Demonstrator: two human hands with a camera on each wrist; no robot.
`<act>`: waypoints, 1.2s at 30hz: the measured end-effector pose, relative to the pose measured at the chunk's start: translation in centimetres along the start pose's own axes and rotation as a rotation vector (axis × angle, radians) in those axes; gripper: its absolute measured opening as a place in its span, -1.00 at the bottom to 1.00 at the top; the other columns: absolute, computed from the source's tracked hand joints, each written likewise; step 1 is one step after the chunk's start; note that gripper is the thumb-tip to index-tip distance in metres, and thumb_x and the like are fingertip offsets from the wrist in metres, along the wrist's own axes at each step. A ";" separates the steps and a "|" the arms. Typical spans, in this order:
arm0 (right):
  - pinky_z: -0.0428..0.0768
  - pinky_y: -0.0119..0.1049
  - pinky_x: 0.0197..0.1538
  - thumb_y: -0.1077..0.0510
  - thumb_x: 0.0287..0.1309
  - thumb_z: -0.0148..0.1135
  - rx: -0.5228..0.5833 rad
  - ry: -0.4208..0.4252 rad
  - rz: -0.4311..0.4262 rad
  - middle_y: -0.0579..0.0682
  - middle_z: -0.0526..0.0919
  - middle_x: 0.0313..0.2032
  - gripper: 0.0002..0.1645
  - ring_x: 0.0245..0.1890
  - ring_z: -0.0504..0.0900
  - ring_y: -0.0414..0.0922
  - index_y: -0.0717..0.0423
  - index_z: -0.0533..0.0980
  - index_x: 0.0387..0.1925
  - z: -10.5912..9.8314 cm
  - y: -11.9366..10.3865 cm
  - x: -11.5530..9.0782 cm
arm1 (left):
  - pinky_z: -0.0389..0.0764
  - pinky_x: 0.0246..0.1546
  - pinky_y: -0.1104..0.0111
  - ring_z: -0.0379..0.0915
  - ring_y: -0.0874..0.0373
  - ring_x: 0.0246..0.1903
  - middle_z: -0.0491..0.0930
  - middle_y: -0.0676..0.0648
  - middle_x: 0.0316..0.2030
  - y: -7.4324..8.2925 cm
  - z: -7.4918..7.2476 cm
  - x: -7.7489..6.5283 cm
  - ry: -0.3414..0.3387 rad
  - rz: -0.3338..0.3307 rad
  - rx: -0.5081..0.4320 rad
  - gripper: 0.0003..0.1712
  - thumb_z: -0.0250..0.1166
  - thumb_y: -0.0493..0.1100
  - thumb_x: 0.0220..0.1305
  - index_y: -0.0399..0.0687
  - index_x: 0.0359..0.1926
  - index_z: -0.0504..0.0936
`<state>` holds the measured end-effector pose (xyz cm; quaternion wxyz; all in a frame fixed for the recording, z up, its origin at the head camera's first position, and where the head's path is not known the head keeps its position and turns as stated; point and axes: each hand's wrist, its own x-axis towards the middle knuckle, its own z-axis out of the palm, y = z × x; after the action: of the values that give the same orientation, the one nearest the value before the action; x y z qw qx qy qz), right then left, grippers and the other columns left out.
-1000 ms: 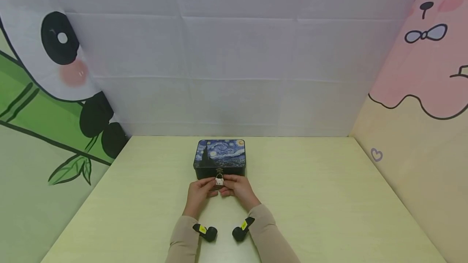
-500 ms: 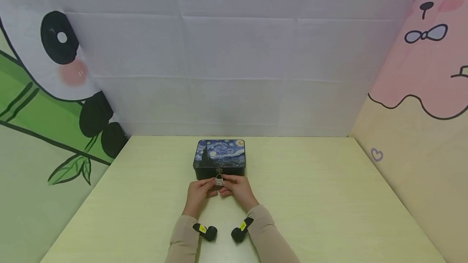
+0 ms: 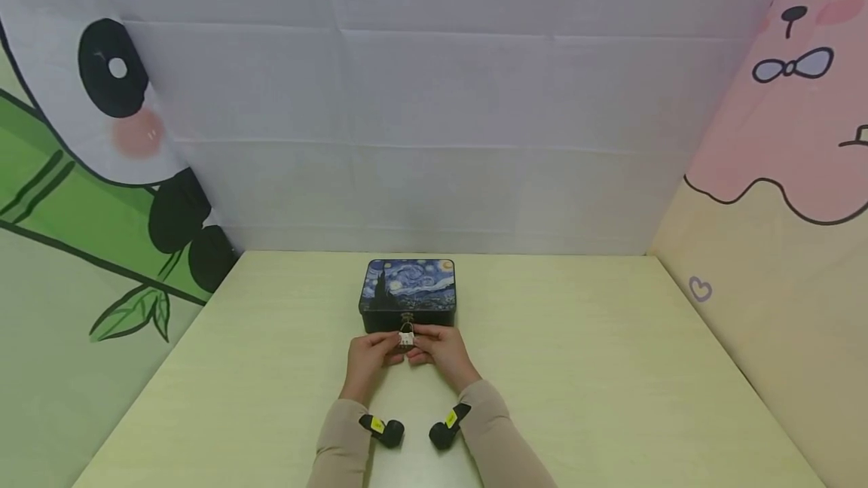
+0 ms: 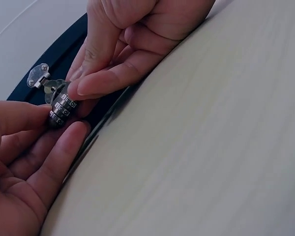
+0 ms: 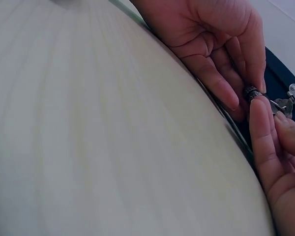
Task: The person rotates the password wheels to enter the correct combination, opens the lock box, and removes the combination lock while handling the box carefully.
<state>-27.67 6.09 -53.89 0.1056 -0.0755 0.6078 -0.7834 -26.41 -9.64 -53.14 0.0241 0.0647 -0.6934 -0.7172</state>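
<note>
A small combination padlock (image 3: 407, 339) with rows of number dials hangs at the front of a tin box (image 3: 408, 285), whose lid carries a swirling blue night-sky picture. Its shackle overlaps the silver clasp (image 4: 38, 75) on the box's dark front wall. My left hand (image 3: 368, 360) pinches one end of the padlock body between thumb and fingers. From the other side, my right hand (image 3: 444, 352) pinches the end nearer the shackle, thumb and fingertips right at the dials. Fingers hide part of the padlock in the right wrist view.
The box stands near the back of a pale wood-grain table (image 3: 576, 360). Behind rises a white cloth wall (image 3: 434, 134), with cartoon-printed sides left and right. Each sleeved wrist bears a small black camera (image 3: 389, 434).
Both hands stay at the padlock, which tilts slightly back and forth between their fingers. The right forearm has shifted very slightly to the left; the box stays in place.
</note>
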 end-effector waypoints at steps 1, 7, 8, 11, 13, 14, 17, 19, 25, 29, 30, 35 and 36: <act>0.76 -0.29 -0.30 0.49 0.33 0.07 0.003 0.001 0.002 0.41 0.65 -0.07 -0.57 -0.48 0.69 -0.19 0.55 0.41 0.20 0.0 0.0 -0.1 | 0.74 -0.44 0.39 0.68 0.18 -0.52 0.69 -0.35 -0.27 0.0 0.0 0.0 0.002 -0.003 -0.001 -0.77 0.23 -0.45 0.32 -0.63 -0.09 0.63; 0.76 -0.29 -0.31 0.51 0.31 0.08 0.013 0.018 0.011 0.42 0.66 -0.12 -0.59 -0.47 0.70 -0.18 0.61 0.41 0.17 0.1 0.0 -0.2 | 0.74 -0.44 0.39 0.67 0.20 -0.52 0.70 -0.29 -0.30 0.0 0.1 -0.1 0.018 -0.004 -0.015 -0.78 0.24 -0.46 0.30 -0.63 -0.12 0.63; 0.76 -0.29 -0.31 0.51 0.30 0.08 0.012 0.022 0.013 0.42 0.66 -0.13 -0.59 -0.47 0.70 -0.18 0.61 0.41 0.16 0.1 0.0 -0.2 | 0.74 -0.44 0.39 0.67 0.20 -0.52 0.70 -0.28 -0.31 0.0 0.1 0.0 0.020 -0.006 -0.017 -0.78 0.24 -0.46 0.30 -0.63 -0.12 0.63; 0.76 -0.29 -0.31 0.51 0.30 0.09 0.010 0.029 0.014 0.43 0.66 -0.14 -0.61 -0.48 0.70 -0.18 0.63 0.42 0.14 0.2 0.0 -0.1 | 0.74 -0.45 0.39 0.67 0.20 -0.51 0.70 -0.28 -0.31 0.0 0.1 0.0 0.022 -0.005 -0.022 -0.79 0.24 -0.46 0.29 -0.63 -0.12 0.63; 0.76 -0.30 -0.31 0.51 0.30 0.10 0.013 0.035 0.022 0.42 0.66 -0.14 -0.62 -0.48 0.69 -0.18 0.63 0.43 0.13 0.2 -0.1 -0.2 | 0.74 -0.45 0.38 0.67 0.19 -0.51 0.70 -0.28 -0.31 0.0 0.1 -0.1 0.022 -0.003 -0.022 -0.79 0.25 -0.46 0.29 -0.63 -0.13 0.63; 0.76 -0.29 -0.31 0.50 0.30 0.10 0.010 0.035 0.019 0.42 0.66 -0.14 -0.62 -0.48 0.69 -0.18 0.63 0.43 0.12 0.3 -0.1 -0.3 | 0.74 -0.45 0.38 0.67 0.18 -0.51 0.70 -0.28 -0.31 0.0 0.1 -0.1 0.022 -0.002 -0.023 -0.79 0.25 -0.46 0.29 -0.63 -0.13 0.63; 0.76 -0.28 -0.31 0.49 0.30 0.11 0.012 0.035 0.017 0.43 0.66 -0.14 -0.63 -0.48 0.70 -0.17 0.64 0.43 0.10 0.3 -0.3 -0.4 | 0.75 -0.45 0.37 0.67 0.17 -0.52 0.70 -0.28 -0.31 -0.1 0.0 -0.1 0.020 -0.001 -0.025 -0.78 0.26 -0.45 0.28 -0.64 -0.13 0.63; 0.76 -0.27 -0.31 0.48 0.30 0.12 0.017 0.033 0.013 0.43 0.66 -0.15 -0.64 -0.47 0.70 -0.17 0.64 0.43 0.09 0.3 -0.3 -0.4 | 0.75 -0.45 0.37 0.67 0.17 -0.52 0.70 -0.27 -0.31 -0.1 0.0 -0.1 0.017 -0.002 -0.030 -0.78 0.27 -0.44 0.28 -0.63 -0.13 0.63; 0.76 -0.26 -0.31 0.49 0.28 0.13 0.035 0.033 0.012 0.35 0.69 -0.24 -0.69 -0.48 0.70 -0.16 0.63 0.44 0.02 0.3 -0.3 -0.3 | 0.76 -0.42 0.30 0.69 0.10 -0.49 0.69 -0.35 -0.29 0.5 -0.1 -0.3 -0.006 0.001 -0.038 -0.76 0.27 -0.44 0.29 -0.65 -0.11 0.62; 0.76 -0.27 -0.32 0.49 0.28 0.13 0.036 0.031 0.011 0.31 0.70 -0.27 -0.70 -0.48 0.70 -0.16 0.62 0.44 0.01 0.3 -0.3 -0.4 | 0.75 -0.44 0.33 0.69 0.12 -0.50 0.69 -0.35 -0.27 -0.2 0.0 0.0 0.016 0.001 -0.042 -0.75 0.29 -0.42 0.29 -0.63 -0.10 0.63; 0.76 -0.27 -0.33 0.49 0.28 0.13 0.037 0.031 0.011 0.30 0.70 -0.28 -0.71 -0.49 0.70 -0.16 0.62 0.44 0.01 0.3 -0.3 -0.4 | 0.75 -0.45 0.33 0.69 0.11 -0.50 0.69 -0.36 -0.27 -0.2 0.0 0.0 0.019 0.003 -0.043 -0.75 0.29 -0.41 0.29 -0.62 -0.10 0.63; 0.76 -0.29 -0.34 0.50 0.27 0.12 0.034 0.033 0.011 0.25 0.71 -0.31 -0.73 -0.50 0.69 -0.17 0.61 0.44 -0.02 0.4 -0.3 -0.4 | 0.74 -0.49 0.37 0.67 0.16 -0.56 0.70 -0.32 -0.28 -0.2 0.1 0.0 0.046 -0.009 -0.050 -0.76 0.29 -0.41 0.28 -0.58 -0.10 0.65; 0.75 -0.29 -0.34 0.50 0.27 0.12 0.032 0.033 0.011 0.24 0.71 -0.31 -0.73 -0.50 0.69 -0.17 0.61 0.44 -0.02 0.4 -0.3 -0.4 | 0.74 -0.50 0.37 0.66 0.16 -0.58 0.70 -0.31 -0.28 -0.1 0.1 0.0 0.050 -0.012 -0.052 -0.76 0.29 -0.41 0.28 -0.58 -0.10 0.65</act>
<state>-27.17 5.91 -53.46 0.1013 -0.0575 0.5971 -0.7937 -26.39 -9.57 -53.28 0.0389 0.0859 -0.6733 -0.7334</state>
